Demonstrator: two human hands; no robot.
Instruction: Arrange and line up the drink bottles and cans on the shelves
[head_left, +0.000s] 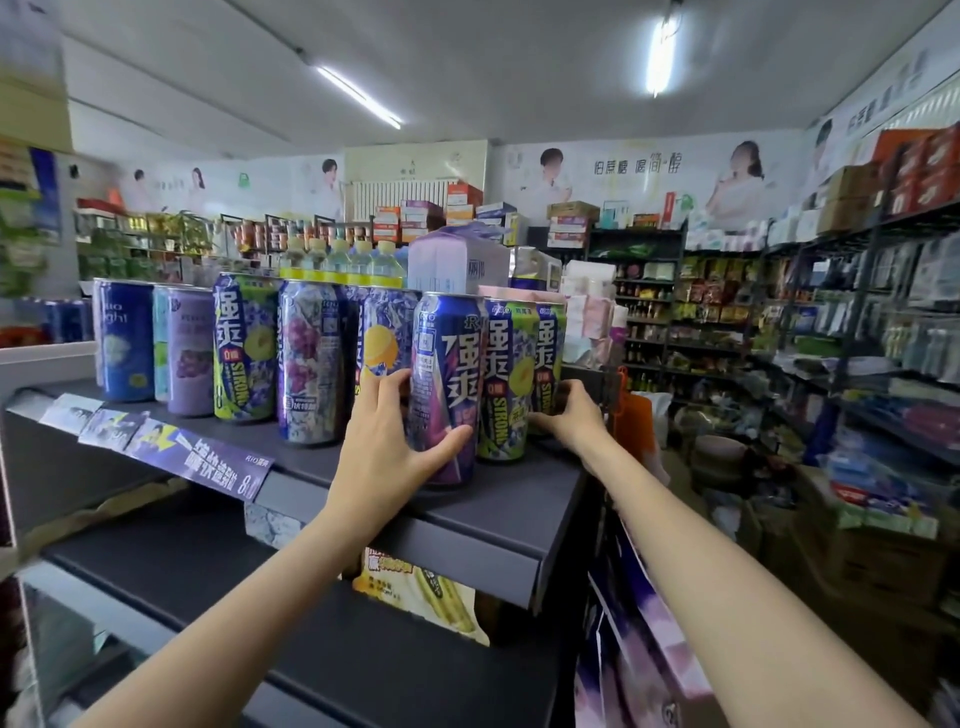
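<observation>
A: Which parts can't be seen?

B: The left hand (395, 441) covers the lower left side of the purple can (447, 384), and its fingers (387, 384) slip behind that can. The right hand (569, 410) hides the base of the rightmost green can (550, 358).

A: Anything else?

B: The yellow-capped bottles (358, 265) show only their tops behind the can row. The blue can (124, 348) at far left is blurred, its lettering unreadable. Both forearms run off the bottom edge. Goods on the distant shelves (727, 312) are too small to identify.
</observation>
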